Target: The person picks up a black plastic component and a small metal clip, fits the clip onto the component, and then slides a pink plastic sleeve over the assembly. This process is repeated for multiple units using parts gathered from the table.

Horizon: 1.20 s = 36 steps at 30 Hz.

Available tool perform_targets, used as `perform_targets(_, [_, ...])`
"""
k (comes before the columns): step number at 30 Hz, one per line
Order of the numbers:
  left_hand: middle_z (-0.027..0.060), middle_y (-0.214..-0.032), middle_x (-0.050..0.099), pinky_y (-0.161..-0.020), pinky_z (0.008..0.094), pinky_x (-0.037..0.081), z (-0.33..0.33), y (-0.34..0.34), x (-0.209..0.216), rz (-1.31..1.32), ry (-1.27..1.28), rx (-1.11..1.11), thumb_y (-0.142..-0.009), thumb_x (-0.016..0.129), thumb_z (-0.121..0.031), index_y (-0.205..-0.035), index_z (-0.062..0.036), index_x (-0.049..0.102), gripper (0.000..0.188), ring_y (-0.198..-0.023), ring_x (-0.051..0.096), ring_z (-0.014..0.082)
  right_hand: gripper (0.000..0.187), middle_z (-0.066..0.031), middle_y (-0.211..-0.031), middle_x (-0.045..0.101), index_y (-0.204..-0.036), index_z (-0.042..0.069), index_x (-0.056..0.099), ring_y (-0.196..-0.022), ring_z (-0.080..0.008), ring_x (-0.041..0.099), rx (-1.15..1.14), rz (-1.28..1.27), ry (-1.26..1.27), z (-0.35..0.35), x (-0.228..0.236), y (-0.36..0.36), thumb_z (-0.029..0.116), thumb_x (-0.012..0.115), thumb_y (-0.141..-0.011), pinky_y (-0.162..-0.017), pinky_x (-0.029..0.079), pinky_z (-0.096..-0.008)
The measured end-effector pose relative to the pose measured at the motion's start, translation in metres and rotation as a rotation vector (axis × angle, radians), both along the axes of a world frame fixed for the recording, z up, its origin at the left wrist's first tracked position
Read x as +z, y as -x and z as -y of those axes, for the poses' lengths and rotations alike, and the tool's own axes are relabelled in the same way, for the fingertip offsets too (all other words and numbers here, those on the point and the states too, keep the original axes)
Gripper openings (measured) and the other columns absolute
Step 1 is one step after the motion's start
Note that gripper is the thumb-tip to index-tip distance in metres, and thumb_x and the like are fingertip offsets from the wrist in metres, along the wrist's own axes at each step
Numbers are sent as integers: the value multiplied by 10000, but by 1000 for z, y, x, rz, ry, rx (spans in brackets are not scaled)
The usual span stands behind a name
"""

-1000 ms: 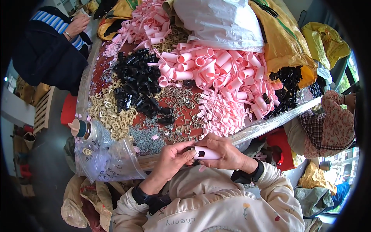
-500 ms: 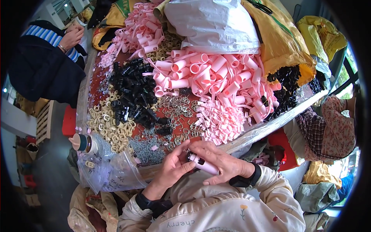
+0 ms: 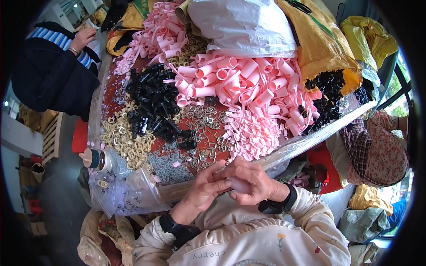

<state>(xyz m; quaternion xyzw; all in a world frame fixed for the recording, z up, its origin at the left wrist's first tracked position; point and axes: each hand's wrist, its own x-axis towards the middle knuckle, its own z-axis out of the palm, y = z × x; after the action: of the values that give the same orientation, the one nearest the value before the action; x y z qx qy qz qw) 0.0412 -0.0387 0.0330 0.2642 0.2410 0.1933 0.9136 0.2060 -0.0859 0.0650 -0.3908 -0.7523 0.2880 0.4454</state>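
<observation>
Both my hands meet over my lap at the table's near edge, closed around one pink plastic tube [image 3: 240,185]. The right hand [image 3: 255,179] wraps over it from the right, and its fingers hide most of it. From the left, my left hand [image 3: 205,189] grips the other end, its thumb pressed close to the tube. Whatever sits inside that end is covered by my fingers. Just beyond the hands lies a heap of small pink plastic pieces [image 3: 251,135], with loose metal rings [image 3: 206,153] to its left.
Larger pink tubes [image 3: 248,80] are piled farther back, beside black plastic parts [image 3: 153,104] and beige rings [image 3: 126,137]. Small grey pieces [image 3: 171,164] lie near a clear plastic bag [image 3: 128,195] and a bottle [image 3: 94,158]. Another person [image 3: 53,75] works at left. Yellow sacks [image 3: 326,48] stand at the far right.
My right hand has turned and closed further over the pink tube, hiding the black part seen in its end before. The other person's hands have shifted slightly.
</observation>
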Motion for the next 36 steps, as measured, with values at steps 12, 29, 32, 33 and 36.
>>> perform_targets(12, [123, -899, 542, -632, 292, 463, -82, 9, -9, -947, -1876, 195, -673, 615, -83, -1080, -32, 481, 431, -693, 566, 242, 360, -143, -762, 544, -855, 27, 553, -706, -291, 533, -493, 777, 699, 154, -63, -133, 274, 626, -603, -604, 426, -327])
perform_targets(29, [71, -759, 570, -510, 211, 481, -97, 73, -14, -94, -84, 447, -807, 520, -140, -981, -19, 536, 213, -576, 559, 143, 167, -110, -707, 482, -858, 41, 532, -644, -283, 507, -80, 500, 105, -48, -22, -9, 115, 563, -712, -580, 418, -368])
perform_targets(32, [63, -785, 580, -543, 200, 498, -81, 90, -26, -6, 30, 495, -816, 509, -138, -962, -22, 542, 189, -630, 579, 151, 179, -102, -769, 504, -837, 60, 523, -657, -265, 548, 7, 775, 47, -77, -36, 20, 128, 532, -672, -584, 452, -357])
perform_targets(33, [86, -820, 574, -558, 199, 504, -74, 92, -30, -25, 67, 520, -812, 513, -130, -982, 0, 522, 215, -672, 580, 171, 175, -100, -769, 506, -826, 63, 522, -656, -258, 552, 44, 813, -7, -83, -46, 27, 129, 530, -664, -578, 457, -352])
perform_targets(36, [131, -890, 561, -588, 197, 516, -58, 92, -35, -56, 152, 590, -803, 522, -116, -1022, 43, 482, 273, -756, 583, 210, 168, -95, -770, 508, -803, 69, 519, -653, -242, 561, 142, 893, -120, -91, -58, 41, 130, 525, -647, -565, 467, -342])
